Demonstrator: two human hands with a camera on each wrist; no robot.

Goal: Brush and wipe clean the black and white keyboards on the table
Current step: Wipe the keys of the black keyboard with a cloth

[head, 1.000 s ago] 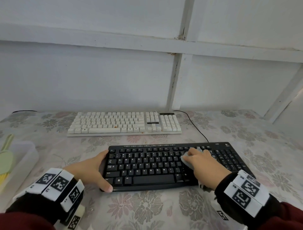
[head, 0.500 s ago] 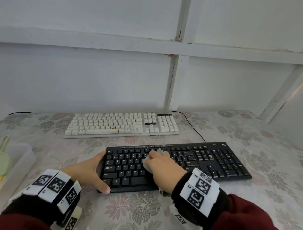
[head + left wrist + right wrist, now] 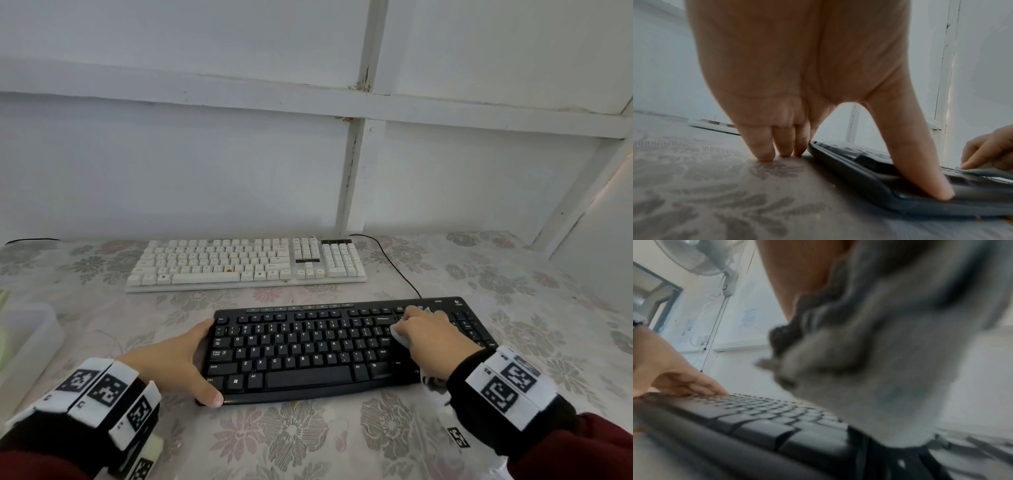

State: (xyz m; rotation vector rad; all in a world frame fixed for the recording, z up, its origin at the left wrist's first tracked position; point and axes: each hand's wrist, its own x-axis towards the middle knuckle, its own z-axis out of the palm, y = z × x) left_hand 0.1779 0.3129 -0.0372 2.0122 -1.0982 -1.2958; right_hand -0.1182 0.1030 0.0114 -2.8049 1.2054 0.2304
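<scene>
The black keyboard lies near me on the floral tablecloth, and the white keyboard lies behind it. My left hand steadies the black keyboard's left end. Its thumb presses on the front edge, and its fingertips rest on the cloth beside the keyboard. My right hand grips a crumpled grey-white wipe and presses it on the keys near Enter and Backspace. In the right wrist view the wipe fills the frame above the black keyboard and hides my fingers.
A translucent plastic box with something green in it stands at the left table edge. A black cable runs from the back wall towards the black keyboard. The white wall rises right behind the white keyboard. A wall fan hangs high.
My right hand swept the wipe left to the middle of the black keyboard, then back right to the Enter and Backspace area. My left hand kept its place at the left end.
</scene>
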